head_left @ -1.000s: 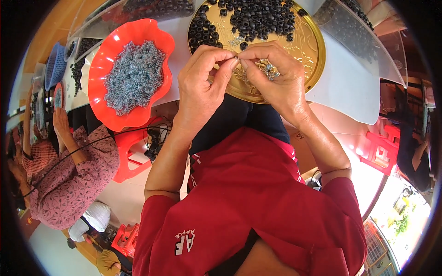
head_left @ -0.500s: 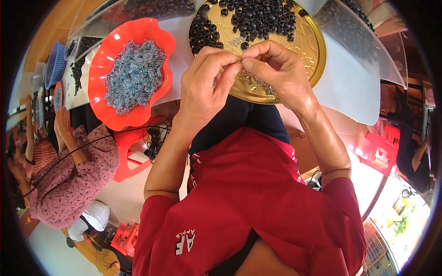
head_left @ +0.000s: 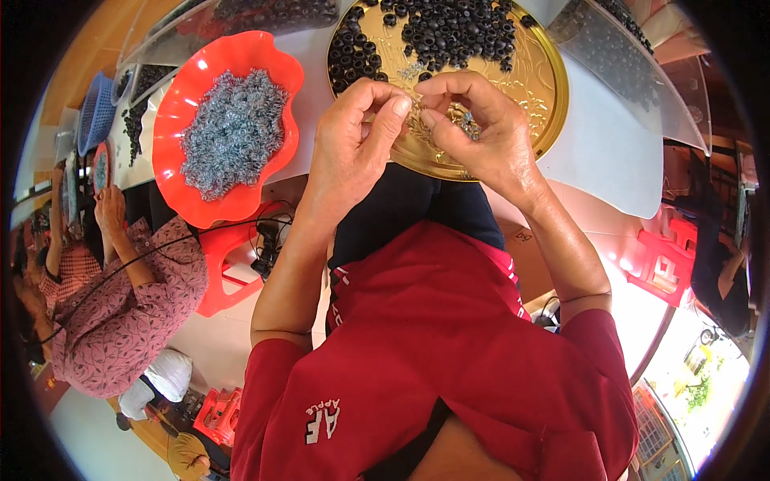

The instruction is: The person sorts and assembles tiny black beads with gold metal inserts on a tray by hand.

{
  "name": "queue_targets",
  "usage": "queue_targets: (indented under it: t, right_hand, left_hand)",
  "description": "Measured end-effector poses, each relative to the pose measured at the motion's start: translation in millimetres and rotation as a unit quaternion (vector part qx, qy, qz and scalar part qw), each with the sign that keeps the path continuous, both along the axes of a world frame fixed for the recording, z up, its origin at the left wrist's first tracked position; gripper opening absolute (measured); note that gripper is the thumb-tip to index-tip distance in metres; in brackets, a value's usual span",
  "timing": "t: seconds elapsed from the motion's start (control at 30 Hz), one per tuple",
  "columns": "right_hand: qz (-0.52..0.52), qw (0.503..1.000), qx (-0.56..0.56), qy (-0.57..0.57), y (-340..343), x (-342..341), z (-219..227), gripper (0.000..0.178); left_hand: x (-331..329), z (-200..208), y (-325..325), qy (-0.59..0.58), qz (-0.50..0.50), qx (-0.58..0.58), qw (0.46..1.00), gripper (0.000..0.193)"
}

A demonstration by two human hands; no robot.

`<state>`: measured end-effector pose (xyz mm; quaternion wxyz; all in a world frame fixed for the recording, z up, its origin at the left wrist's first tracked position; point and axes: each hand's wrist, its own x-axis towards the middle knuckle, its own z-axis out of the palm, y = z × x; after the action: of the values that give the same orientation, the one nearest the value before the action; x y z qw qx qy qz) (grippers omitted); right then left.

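Note:
Over the near part of a round gold tray (head_left: 553, 104), both my hands are raised close together. My left hand (head_left: 353, 144) pinches thumb against forefinger; whatever is between them is too small to make out. Just to its right, my right hand (head_left: 489, 128) has its thumb and forefinger apart, with nothing visible between the tips. Small silvery springs (head_left: 469, 124) show on the tray behind the right fingers. Black ring-like pieces (head_left: 457, 36) are heaped on the tray's far side. Left of my hands stands a red wavy-rimmed bowl (head_left: 172, 152) filled with metal springs (head_left: 233, 132).
Clear plastic bins (head_left: 618, 64) with black pieces stand at the far right and far left. A blue basket (head_left: 98, 112) is farther left. Beside me on the left sits a person in a patterned pink top (head_left: 136, 313). Red stools (head_left: 666, 264) stand on the floor.
My fingertips, which met over the tray, have come apart. The right thumb and forefinger have spread, and the left hand has shifted slightly left.

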<state>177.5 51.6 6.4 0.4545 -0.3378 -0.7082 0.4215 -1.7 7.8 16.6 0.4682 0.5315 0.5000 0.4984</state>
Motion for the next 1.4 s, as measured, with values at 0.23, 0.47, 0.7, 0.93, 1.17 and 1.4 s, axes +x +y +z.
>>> queue_targets:
  t: [0.23,0.47,0.7,0.93,1.17,1.4]
  right_hand:
    - [-0.006,0.994,-0.109,-0.011,0,12,1,0.024]
    - [-0.036,0.99,-0.133,-0.018,3,26,8,0.017]
    - [-0.055,0.992,-0.108,-0.027,8,37,2,0.017]
    - [-0.068,0.988,-0.127,-0.062,13,52,-2,0.018]
    - [-0.078,0.985,-0.123,-0.089,15,58,0,0.019]
    - [-0.004,0.988,-0.042,-0.148,7,45,-1,0.016]
  left_hand:
    - [-2,-6,2,0.0,0.016,0.004,1.0,0.017]
    - [-1,-14,5,0.018,0.038,0.044,0.998,0.011]
    - [-3,-9,4,0.132,0.032,0.09,0.987,0.012]
    - [-9,-7,-3,0.26,-0.043,0.148,0.953,0.016]
    - [-11,-2,-1,0.384,-0.065,0.212,0.897,0.012]
    - [-10,-8,0,0.33,-0.026,0.216,0.919,0.013]
